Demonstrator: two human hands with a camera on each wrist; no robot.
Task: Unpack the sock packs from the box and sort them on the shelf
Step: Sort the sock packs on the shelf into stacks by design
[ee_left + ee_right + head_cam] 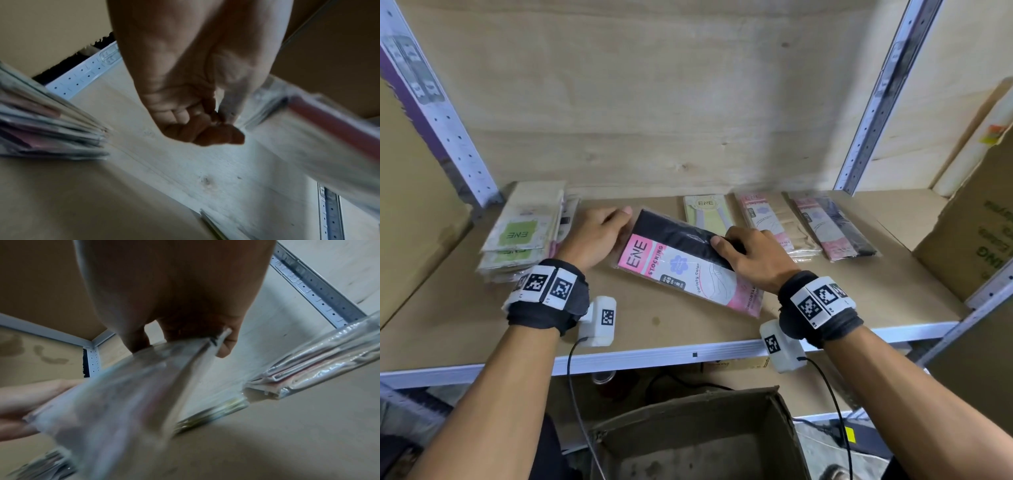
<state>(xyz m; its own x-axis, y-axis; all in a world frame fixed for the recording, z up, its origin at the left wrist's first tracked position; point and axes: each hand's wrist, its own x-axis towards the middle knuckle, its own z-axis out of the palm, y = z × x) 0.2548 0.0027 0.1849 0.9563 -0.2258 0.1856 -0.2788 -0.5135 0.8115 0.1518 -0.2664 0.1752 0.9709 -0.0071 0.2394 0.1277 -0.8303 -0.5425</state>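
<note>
A pink-and-black ENE stocking pack lies slanted over the middle of the shelf board, and both hands hold it. My left hand pinches its far left corner; in the left wrist view the curled fingers meet the thumb on the blurred pack. My right hand grips the dark far end, thumb on top. In the right wrist view the fingertips clamp the pack's edge. The open cardboard box stands below the shelf, and its visible inside shows no packs.
A stack of green ENE packs lies at the shelf's left end. At the back sit a green pack, a pink pack with beige socks and a pink pack with dark socks. A large carton fills the right end.
</note>
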